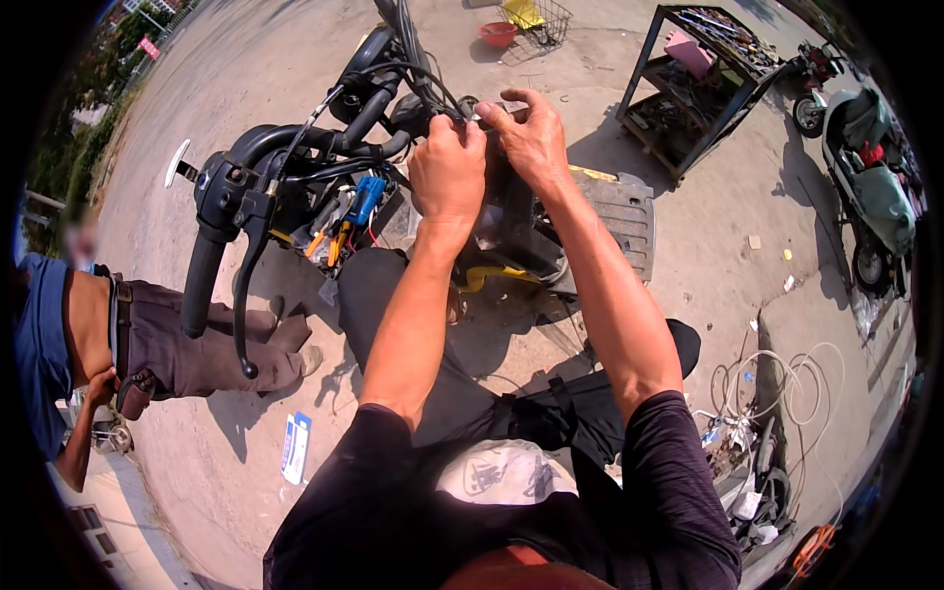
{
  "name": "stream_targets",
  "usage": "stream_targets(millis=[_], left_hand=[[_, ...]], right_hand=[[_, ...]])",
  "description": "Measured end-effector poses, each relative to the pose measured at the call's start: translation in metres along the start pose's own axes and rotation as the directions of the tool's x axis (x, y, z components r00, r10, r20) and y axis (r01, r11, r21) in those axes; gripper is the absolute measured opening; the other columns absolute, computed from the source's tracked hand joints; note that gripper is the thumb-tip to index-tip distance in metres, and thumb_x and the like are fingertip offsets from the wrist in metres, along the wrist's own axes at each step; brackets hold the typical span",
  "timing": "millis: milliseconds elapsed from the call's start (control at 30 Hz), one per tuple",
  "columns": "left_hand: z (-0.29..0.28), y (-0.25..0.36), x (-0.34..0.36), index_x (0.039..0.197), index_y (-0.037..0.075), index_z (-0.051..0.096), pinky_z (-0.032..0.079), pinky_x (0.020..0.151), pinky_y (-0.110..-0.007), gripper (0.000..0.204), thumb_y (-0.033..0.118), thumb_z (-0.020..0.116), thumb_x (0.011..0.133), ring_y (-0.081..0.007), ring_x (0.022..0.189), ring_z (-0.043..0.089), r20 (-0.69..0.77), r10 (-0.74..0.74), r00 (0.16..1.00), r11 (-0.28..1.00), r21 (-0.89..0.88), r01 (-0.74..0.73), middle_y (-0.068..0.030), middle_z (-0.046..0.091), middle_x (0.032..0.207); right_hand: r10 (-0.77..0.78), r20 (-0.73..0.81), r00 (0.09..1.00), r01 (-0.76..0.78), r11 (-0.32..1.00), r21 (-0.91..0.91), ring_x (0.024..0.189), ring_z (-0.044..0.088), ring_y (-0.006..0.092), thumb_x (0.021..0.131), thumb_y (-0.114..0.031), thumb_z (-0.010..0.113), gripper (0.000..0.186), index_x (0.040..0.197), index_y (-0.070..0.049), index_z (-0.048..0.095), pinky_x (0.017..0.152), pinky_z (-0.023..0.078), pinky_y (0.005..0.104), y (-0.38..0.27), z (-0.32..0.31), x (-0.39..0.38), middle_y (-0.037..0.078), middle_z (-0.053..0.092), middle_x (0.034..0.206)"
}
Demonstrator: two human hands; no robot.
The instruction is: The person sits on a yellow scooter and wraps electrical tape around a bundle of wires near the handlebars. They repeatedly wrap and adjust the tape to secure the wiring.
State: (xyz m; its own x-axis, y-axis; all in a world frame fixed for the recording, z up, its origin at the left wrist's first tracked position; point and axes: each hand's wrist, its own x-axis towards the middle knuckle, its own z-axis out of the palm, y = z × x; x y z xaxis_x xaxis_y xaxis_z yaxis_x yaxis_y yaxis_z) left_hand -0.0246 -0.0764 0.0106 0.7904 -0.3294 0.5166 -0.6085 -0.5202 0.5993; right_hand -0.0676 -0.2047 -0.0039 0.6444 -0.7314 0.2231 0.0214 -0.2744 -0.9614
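Note:
My left hand (447,169) is closed near a bundle of black cables (418,54) on the front of a scooter or motorbike. Beside it my right hand (531,143) bends its thumb and fingers toward the same spot. Between the fingertips shows a small pale piece, too small to name. The handlebar (265,146) stands left of my hands, with a black rubber grip (202,280) and a brake lever (246,295). Below the bar lie hand tools, among them a blue tool (366,202) and orange-handled pliers (340,239).
A metal shelf cart (678,108) loaded with tools stands at the far right. Beyond it is a parked scooter (875,197). A person (167,329) stands at left. Coiled pale hose (787,388) lies at right; a red bowl (498,35) and wire basket (551,28) lie ahead.

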Motion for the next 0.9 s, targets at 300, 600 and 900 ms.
stream_targets(millis=[300,600,900], left_hand=[[0.001,0.003,-0.003,0.109,-0.003,0.059,0.056,0.074,-0.062,0.026,0.023,0.065,0.105,-0.0514,0.081,0.074,0.008,0.025,1.0,0.998,0.061,-0.026,-0.0295,0.074,0.081],[-0.026,-0.003,-0.009,0.125,-0.006,0.06,0.055,0.079,-0.063,0.023,0.006,0.056,0.105,-0.0545,0.094,0.072,0.195,0.14,0.971,0.987,-0.104,-0.121,-0.0345,0.074,0.097],[-0.032,0.003,-0.01,0.127,-0.004,0.06,0.056,0.079,-0.06,0.022,0.005,0.053,0.108,-0.0518,0.097,0.073,0.236,0.106,0.966,0.989,0.072,-0.126,-0.0303,0.076,0.099]], right_hand=[[-0.137,0.018,0.99,0.137,0.991,0.0,0.083,0.079,0.0243,0.096,-0.022,0.082,0.04,0.13,-0.003,0.072,0.076,0.06,0.0391,-0.01,0.008,-0.019,0.016,0.082,0.095],[-0.085,0.042,0.996,0.084,0.996,0.029,0.101,0.079,0.0356,0.096,-0.01,0.077,0.051,0.146,-0.007,0.068,0.09,0.06,0.0428,-0.002,0.011,-0.03,0.024,0.08,0.113],[-0.173,0.106,0.979,0.178,0.983,-0.041,0.109,0.077,0.0431,0.092,-0.014,0.076,0.067,0.154,0.004,0.057,0.096,0.059,0.0454,-0.004,0.001,-0.041,0.027,0.079,0.118]])
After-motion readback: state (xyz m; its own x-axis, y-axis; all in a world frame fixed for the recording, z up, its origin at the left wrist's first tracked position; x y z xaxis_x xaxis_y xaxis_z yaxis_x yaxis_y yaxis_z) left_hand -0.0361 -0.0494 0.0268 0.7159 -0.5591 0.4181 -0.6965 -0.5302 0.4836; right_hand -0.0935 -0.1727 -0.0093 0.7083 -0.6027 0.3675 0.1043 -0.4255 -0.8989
